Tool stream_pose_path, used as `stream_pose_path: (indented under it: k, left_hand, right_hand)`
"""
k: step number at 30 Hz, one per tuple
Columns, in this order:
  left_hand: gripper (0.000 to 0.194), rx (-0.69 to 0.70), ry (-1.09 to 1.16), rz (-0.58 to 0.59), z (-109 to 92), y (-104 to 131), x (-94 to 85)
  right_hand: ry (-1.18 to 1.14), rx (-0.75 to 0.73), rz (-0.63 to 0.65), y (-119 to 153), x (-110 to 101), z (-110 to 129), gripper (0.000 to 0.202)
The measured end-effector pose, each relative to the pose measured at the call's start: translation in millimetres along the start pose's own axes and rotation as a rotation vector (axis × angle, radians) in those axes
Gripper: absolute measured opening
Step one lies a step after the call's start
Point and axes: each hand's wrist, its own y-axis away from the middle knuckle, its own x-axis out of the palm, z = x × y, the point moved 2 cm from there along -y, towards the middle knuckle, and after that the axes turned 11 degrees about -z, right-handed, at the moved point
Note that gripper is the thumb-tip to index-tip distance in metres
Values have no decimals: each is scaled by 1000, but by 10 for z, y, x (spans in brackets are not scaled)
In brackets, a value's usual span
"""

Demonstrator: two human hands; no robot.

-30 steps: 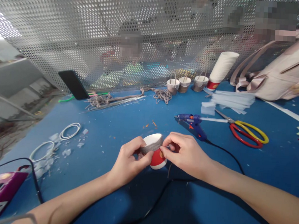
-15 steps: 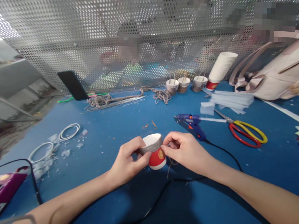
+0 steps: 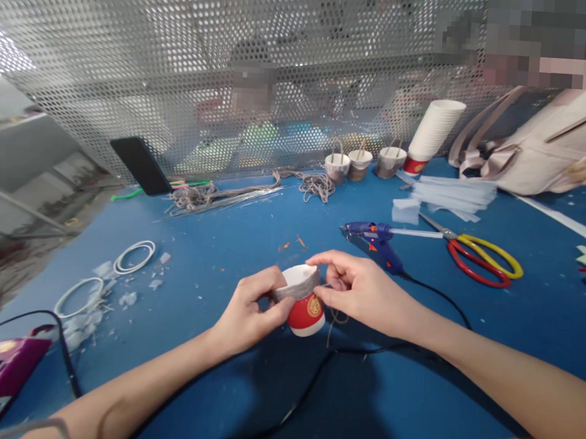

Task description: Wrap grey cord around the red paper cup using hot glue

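A red and white paper cup [image 3: 307, 315] has grey cord wound around its upper part, below the white rim. My left hand [image 3: 252, 308] grips the cup's left side, its thumb low on the cord band and its fingers at the rim. My right hand [image 3: 355, 291] is at the cup's right side, thumb against the cord band, index fingertip on the rim. Loose grey cord [image 3: 336, 320] hangs below my right hand. Beyond that hand lies a blue glue gun [image 3: 371, 231] with a clear stick in its back.
Scissors [image 3: 484, 259] and pale strips [image 3: 453, 195] lie right. Cord-wrapped cups [image 3: 336, 168] and a cup stack [image 3: 435, 130] stand by the mesh panel [image 3: 173, 73]. A phone [image 3: 140, 165] leans back left. White rings [image 3: 134, 257] lie left. A black cable [image 3: 307, 396] crosses the front.
My right index finger has extended onto the cup's rim. The cup's base has tipped slightly toward me. My left hand keeps its grip.
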Motion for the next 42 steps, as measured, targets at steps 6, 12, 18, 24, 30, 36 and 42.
stream_pose_path:
  k: [6,12,18,24,30,36,42]
  left_hand:
    - [13,-3,-10,23,22,-34,7]
    - [20,-12,-55,-31,32,-21,44]
    - [12,126,-120,-84,27,-31,81]
    - [10,143,-182,-119,34,-34,81]
    - [6,135,-171,-91,43,-44,94]
    - [17,84,-139,-158,6,-76,75]
    - [15,-18,-107,-156,-1,-65,52]
  right_hand:
    - [71,-67,-1,-4,-12,20,13]
    - [216,-231,-88,-47,67,-42,6]
    - [240,-277,-110,-89,99,-92,6]
    - [235,-298,-134,-102,117,-113,7]
    - [239,-352,-152,-97,155,-148,8]
    - [169,-349,-177,-74,165,-182,18]
    - [197,-432,-219,-39,149,-180,11]
